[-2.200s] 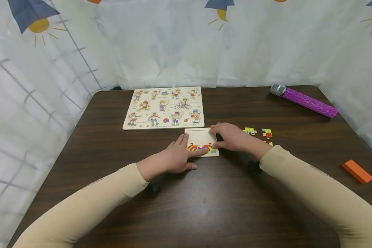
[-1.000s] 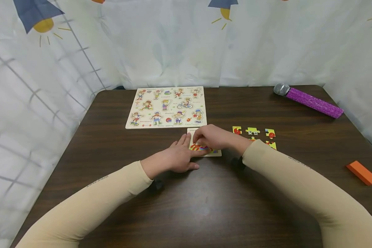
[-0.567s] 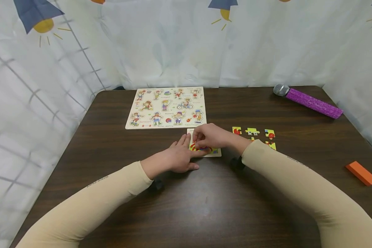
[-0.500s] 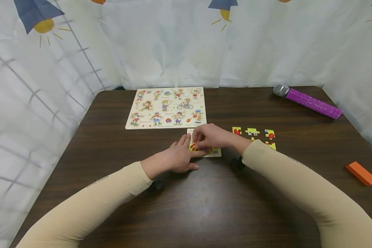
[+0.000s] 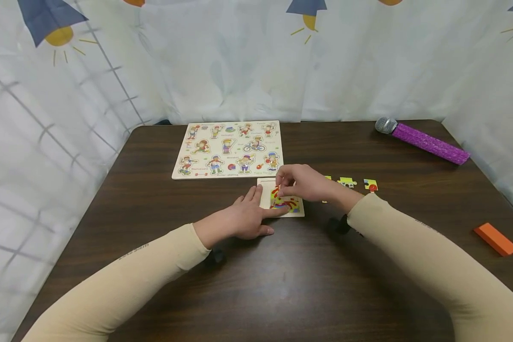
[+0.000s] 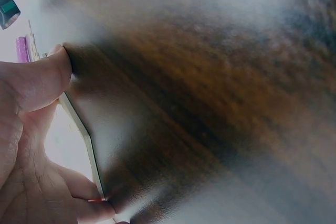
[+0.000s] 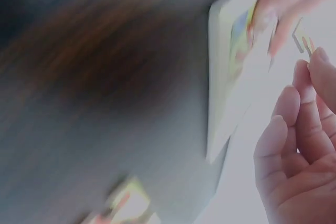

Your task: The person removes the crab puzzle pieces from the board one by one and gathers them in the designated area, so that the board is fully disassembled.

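Observation:
A small wooden puzzle tray lies mid-table with red, yellow and blue jigsaw pieces along its near side. My left hand rests on its left and near edges, fingers extended, the index finger lying across the pieces. Over the tray, my right hand pinches a yellow and red puzzle piece between thumb and index finger. In the right wrist view that piece is raised above the tray. Near the left hand's thumb, the tray's edge shows in the left wrist view.
Loose puzzle pieces lie right of the tray, some hidden behind the right forearm. A large board of sports figures lies behind. A purple microphone is at the back right, an orange block at the right edge.
My right hand moved left over the tray, stayed at its left part, then shifted slightly up and right with the piece. Bare wood now shows there. The left hand stays in place.

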Demonstrator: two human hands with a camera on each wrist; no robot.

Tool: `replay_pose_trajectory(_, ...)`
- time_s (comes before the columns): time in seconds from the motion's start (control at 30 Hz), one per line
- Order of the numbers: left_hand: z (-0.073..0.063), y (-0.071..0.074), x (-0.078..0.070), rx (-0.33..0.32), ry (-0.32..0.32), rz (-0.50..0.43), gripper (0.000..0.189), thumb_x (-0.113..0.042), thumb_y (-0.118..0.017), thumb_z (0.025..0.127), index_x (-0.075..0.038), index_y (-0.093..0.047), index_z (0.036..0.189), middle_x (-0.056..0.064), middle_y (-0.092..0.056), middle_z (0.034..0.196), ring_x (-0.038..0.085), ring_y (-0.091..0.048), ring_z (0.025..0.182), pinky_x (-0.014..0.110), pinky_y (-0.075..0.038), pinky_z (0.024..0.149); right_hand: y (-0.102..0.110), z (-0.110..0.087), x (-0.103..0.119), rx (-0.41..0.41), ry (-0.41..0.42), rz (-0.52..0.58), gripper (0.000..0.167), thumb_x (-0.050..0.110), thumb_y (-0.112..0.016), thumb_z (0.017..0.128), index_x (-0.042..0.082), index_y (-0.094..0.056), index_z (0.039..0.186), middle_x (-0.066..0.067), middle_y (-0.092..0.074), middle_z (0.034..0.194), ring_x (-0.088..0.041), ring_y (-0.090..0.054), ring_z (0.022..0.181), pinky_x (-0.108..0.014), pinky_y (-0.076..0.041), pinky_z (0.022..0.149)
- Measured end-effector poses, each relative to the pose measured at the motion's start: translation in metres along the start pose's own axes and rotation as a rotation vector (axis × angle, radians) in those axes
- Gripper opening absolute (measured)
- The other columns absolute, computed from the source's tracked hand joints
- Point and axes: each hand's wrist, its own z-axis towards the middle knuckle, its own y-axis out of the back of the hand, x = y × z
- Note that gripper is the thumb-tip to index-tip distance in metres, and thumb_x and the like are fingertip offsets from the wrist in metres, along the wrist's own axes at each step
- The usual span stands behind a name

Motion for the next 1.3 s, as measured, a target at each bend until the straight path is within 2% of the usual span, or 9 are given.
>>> replay_pose_trajectory(0.23,0.000,0.000,-0.001,-0.009,0.013,-0.007,0.063,-0.049,-0.059,0.101,-0.051,-0.030,0.157,0.033,-0.002,0.168,0.046,-0.005,0.158,0.061,-0.024,0.123,0.022,-0.032,-0.021,-0.090,-0.038,-0.032,0.016,0.015,-0.076,0.093,0.010,-0.063,0.101,-0.002,-0.074,0.088,-0.016,-0.063,0.080,-0.033,-0.049,0.075)
replay_pose_trajectory(0.4,-0.002,0.002,-0.002,-0.008,0.018,-0.015,0.064,-0.049,-0.058,0.102,-0.051,-0.028,0.158,0.032,0.000,0.168,0.045,-0.003,0.158,0.060,-0.022,0.123,0.031,-0.059,-0.038,-0.107,-0.107,-0.055,0.017,0.016,-0.076,0.093,0.009,-0.063,0.101,-0.002,-0.075,0.087,-0.017,-0.061,0.068,-0.032,-0.050,0.062)
replay_pose_trajectory(0.5,-0.002,0.002,-0.002,-0.008,0.019,-0.019,0.064,-0.049,-0.058,0.102,-0.051,-0.027,0.158,0.031,0.001,0.168,0.045,-0.002,0.158,0.060,-0.022,0.123,0.034,-0.072,-0.045,-0.109,-0.136,-0.060,0.018,0.015,-0.077,0.093,0.008,-0.062,0.100,-0.002,-0.074,0.087,-0.015,-0.059,0.067,-0.030,-0.049,0.058)
replay_pose_trajectory(0.63,-0.003,0.003,-0.001,-0.007,0.016,-0.014,0.064,-0.049,-0.057,0.102,-0.051,-0.027,0.158,0.032,0.001,0.168,0.045,-0.003,0.158,0.060,-0.022,0.123,0.033,-0.086,-0.052,-0.110,-0.142,-0.069,0.020,0.015,-0.079,0.091,0.008,-0.063,0.099,0.000,-0.073,0.085,-0.014,-0.059,0.073,-0.028,-0.050,0.064)
replay_pose_trajectory(0.8,-0.003,0.001,0.000,-0.007,0.015,-0.020,0.063,-0.048,-0.058,0.102,-0.050,-0.028,0.158,0.032,0.001,0.168,0.045,-0.003,0.158,0.061,-0.022,0.123,0.028,-0.094,-0.056,-0.104,-0.130,-0.083,0.021,0.015,-0.081,0.089,0.008,-0.063,0.097,0.001,-0.072,0.082,-0.013,-0.059,0.074,-0.027,-0.048,0.068)
replay_pose_trajectory(1.3,-0.001,0.001,-0.002,0.000,0.012,-0.025,0.064,-0.047,-0.058,0.102,-0.050,-0.027,0.158,0.031,0.001,0.168,0.045,-0.003,0.158,0.061,-0.023,0.123,0.011,-0.097,-0.057,-0.085,-0.102,-0.201,0.011,0.012,-0.078,0.090,0.007,-0.070,0.096,0.003,-0.066,0.077,-0.011,-0.054,0.069,-0.028,-0.046,0.064)
